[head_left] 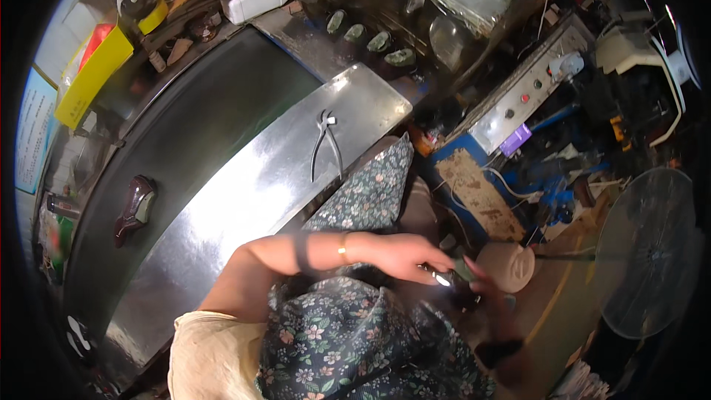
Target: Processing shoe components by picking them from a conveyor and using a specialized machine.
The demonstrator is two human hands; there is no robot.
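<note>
Gripping a small shiny tool [444, 278] between thumb and fingers, my left hand [404, 255] reaches across my lap toward the right, with a thin bracelet [343, 247] on the wrist. What kind of tool it is I cannot say for sure, because it is blurred and only its bright tip shows clearly. My right hand [492, 292] is just beside the left one, lower and in shadow, and it seems to close around a dark piece [465, 270] which touches the tool tip; the grip there is too blurred for me to tell firmly. Just behind both hands stands a tan shoe last [507, 265], rounded, near the right fingers. Under my arms I see a floral apron [348, 341] over my lap, and it goes up toward the steel table [244, 200]. On this table lie pincers [326, 141], with jaws pointing away from me, well apart from my hands. On the dark belt [200, 126] to the left of the table rests a brown shoe [135, 207], alone. At the far right stands a fan [644, 252] with a round wire guard, near the floor. Behind the hands there is a grey control box [522, 92] with buttons, tilted in the view.
</note>
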